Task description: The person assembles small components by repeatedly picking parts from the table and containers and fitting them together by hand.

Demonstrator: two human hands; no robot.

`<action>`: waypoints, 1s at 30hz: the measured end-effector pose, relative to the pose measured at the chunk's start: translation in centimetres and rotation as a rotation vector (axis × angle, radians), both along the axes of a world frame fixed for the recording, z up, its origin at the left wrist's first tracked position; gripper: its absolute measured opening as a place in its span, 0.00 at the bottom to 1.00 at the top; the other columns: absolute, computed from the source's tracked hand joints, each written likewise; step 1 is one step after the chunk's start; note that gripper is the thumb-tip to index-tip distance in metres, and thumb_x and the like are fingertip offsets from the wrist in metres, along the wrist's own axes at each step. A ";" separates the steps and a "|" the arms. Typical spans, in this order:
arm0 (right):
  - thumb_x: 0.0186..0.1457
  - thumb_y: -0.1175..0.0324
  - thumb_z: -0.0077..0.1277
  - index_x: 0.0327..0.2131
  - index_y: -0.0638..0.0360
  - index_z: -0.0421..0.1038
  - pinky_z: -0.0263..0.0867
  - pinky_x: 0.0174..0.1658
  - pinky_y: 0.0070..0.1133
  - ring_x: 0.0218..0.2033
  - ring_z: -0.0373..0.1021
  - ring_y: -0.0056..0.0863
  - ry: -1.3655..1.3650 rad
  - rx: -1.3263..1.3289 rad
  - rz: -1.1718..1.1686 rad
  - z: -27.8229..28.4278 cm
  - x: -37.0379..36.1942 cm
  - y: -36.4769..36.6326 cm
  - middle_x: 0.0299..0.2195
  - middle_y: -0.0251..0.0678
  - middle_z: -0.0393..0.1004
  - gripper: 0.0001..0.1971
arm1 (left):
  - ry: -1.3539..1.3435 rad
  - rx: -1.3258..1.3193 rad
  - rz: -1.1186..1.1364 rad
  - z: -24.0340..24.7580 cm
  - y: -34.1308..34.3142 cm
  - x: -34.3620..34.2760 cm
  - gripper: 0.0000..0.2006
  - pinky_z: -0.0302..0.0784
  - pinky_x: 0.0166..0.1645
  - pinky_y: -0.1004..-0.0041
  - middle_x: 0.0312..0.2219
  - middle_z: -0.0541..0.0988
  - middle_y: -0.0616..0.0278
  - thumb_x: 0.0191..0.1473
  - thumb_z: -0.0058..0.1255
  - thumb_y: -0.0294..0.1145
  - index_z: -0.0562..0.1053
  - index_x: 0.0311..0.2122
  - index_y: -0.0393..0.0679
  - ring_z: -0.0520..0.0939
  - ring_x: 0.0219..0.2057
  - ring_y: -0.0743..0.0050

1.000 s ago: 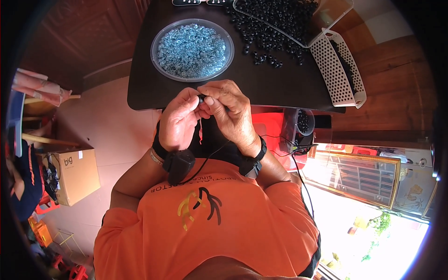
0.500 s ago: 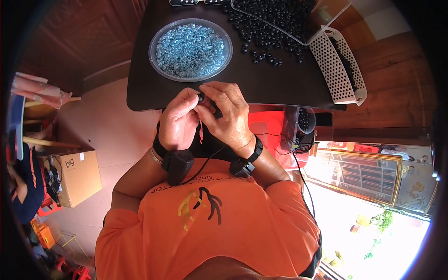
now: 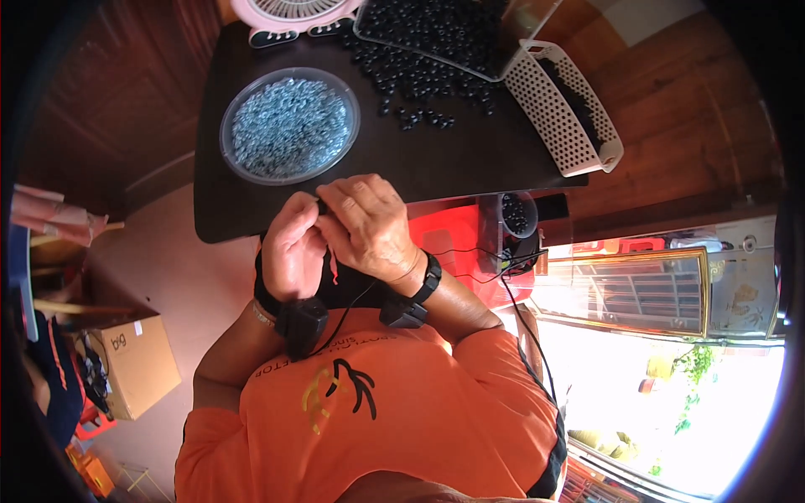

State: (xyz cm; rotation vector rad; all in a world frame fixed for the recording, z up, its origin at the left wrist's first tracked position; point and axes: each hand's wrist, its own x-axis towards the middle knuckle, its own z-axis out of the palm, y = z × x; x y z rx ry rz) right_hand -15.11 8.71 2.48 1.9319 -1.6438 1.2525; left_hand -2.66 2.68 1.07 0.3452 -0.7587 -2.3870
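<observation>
My left hand point(image 3: 293, 251) and my right hand point(image 3: 369, 230) meet in front of the dark table's near edge. Pinched between their fingertips is a small black round piece point(image 3: 321, 206), mostly covered by my right fingers. Just beyond my hands, a round clear tub point(image 3: 225, 138) holds many small shiny pale-blue pieces point(image 3: 289, 126). Farther right lie many loose black round pieces point(image 3: 419, 71), some spilling from a tipped clear container point(image 3: 436, 59).
A white perforated basket point(image 3: 549, 109) with dark contents stands at the table's point(image 3: 453, 159) right edge. Below it is a small tub of black pieces point(image 3: 515, 214) beside a red stool point(image 3: 440, 230). A pink fan point(image 3: 293, 10) stands at the back. Cables point(image 3: 524, 327) hang on my right.
The view has shifted, so the table and tub appear lower and farther left, and the fan shows more. My right fingers now cover more of the black piece between my hands.
</observation>
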 end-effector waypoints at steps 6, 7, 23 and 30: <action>0.37 0.72 0.58 0.33 0.64 0.72 0.66 0.34 0.26 0.30 0.68 0.34 0.042 0.039 0.003 -0.2 -0.1 0.3 0.30 0.38 0.72 0.14 | -0.037 -0.005 -0.004 -0.5 0.0 -0.2 0.07 0.64 0.38 0.78 0.27 0.69 0.70 0.58 0.37 0.33 0.63 0.28 0.46 0.69 0.31 0.83; 0.37 0.72 0.58 0.33 0.64 0.72 0.66 0.34 0.26 0.30 0.68 0.34 0.046 0.037 0.001 -0.2 -0.3 0.2 0.30 0.38 0.72 0.14 | -0.038 -0.001 -0.012 -0.4 -0.1 -0.3 0.07 0.65 0.38 0.77 0.27 0.69 0.69 0.58 0.37 0.33 0.63 0.28 0.46 0.69 0.31 0.83; 0.48 0.70 0.54 0.32 0.57 0.77 0.67 0.40 0.28 0.37 0.70 0.35 0.164 -0.342 -0.846 12.4 -22.9 3.8 0.34 0.37 0.75 0.07 | -0.141 -0.078 0.012 -1.1 -0.8 0.6 0.11 0.69 0.42 0.73 0.34 0.73 0.60 0.59 0.36 0.35 0.68 0.38 0.40 0.75 0.35 0.71; 0.44 0.72 0.56 0.33 0.55 0.77 0.68 0.36 0.24 0.31 0.72 0.33 -0.313 0.349 -0.276 2.6 -17.0 -0.5 0.29 0.36 0.75 0.09 | -0.166 -0.106 -0.039 -1.0 -0.9 0.9 0.10 0.69 0.43 0.72 0.33 0.73 0.61 0.58 0.38 0.37 0.68 0.36 0.42 0.75 0.35 0.71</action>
